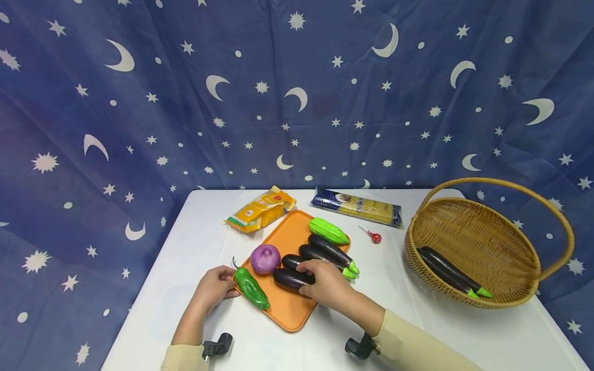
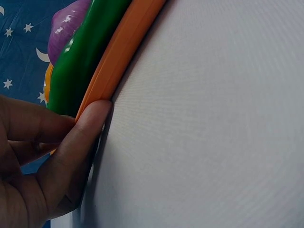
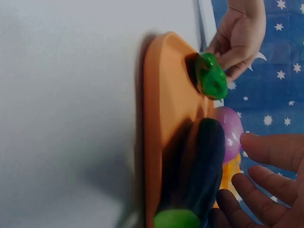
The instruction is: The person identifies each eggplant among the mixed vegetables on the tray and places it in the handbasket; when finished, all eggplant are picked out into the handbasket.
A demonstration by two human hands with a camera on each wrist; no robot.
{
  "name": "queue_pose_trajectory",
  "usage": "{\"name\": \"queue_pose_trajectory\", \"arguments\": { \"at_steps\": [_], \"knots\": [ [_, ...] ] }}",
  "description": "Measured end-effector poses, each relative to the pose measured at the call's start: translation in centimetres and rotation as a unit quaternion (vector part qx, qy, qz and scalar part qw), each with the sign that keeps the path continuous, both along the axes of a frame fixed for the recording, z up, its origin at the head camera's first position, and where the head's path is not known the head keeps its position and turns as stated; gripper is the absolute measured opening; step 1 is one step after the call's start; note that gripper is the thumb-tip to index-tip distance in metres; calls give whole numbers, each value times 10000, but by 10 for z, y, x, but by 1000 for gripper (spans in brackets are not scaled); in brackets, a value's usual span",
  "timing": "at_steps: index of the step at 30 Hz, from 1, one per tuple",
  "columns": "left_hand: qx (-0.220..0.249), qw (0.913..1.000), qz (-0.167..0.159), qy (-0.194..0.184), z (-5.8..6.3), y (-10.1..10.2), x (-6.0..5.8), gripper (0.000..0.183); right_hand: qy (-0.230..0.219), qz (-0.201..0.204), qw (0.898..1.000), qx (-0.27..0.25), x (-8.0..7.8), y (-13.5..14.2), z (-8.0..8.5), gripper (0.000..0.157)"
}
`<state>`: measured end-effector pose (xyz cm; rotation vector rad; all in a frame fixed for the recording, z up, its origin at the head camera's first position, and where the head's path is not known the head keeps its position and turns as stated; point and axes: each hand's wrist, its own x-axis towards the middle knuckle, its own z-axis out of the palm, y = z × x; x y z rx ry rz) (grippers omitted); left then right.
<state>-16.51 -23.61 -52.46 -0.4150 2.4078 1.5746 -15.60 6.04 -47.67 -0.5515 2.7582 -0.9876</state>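
Note:
At the left edge of an orange tray, my left hand pinches the rim between thumb and fingers. A green chili pepper lies along that edge, close beside the fingertips. My right hand is over the tray's right side, thumb and fingers spread around the nearest eggplant. In the right wrist view, the fingers stay loosely extended beside that eggplant. Several dark eggplants lie side by side on the tray, partly hidden by the hand. A purple onion and a light green bitter melon share the tray.
A wicker basket with a tall handle stands at the right, two eggplants inside. Behind the tray lie a yellow packet and a pack of spaghetti. A red lollipop lies right of the tray. A starry curtain hangs behind the table.

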Motion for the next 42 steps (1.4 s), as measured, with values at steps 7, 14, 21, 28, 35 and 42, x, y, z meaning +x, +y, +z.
{"name": "queue_pose_trajectory", "arguments": {
  "at_steps": [7,14,21,28,35,42],
  "knots": [
    [-7,10000,32,5,0,1,-1,30,342,243,9987,293,1,-8,-11,45],
    [76,10000,-3,60,-2,1,-2,30,529,241,9971,482,1,-15,-20,44],
    [80,10000,15,56,-4,0,-3,29,620,183,9962,582,3,-20,-25,44],
    [25,10000,7,40,-3,0,-2,29,417,129,9983,391,3,-18,-25,41],
    [134,9999,-37,58,-1,0,-1,29,-132,55,9998,-116,0,-11,-18,40],
    [187,9998,-36,36,1,0,1,28,-523,-343,9956,-702,-4,0,-7,41]
  ]
}}
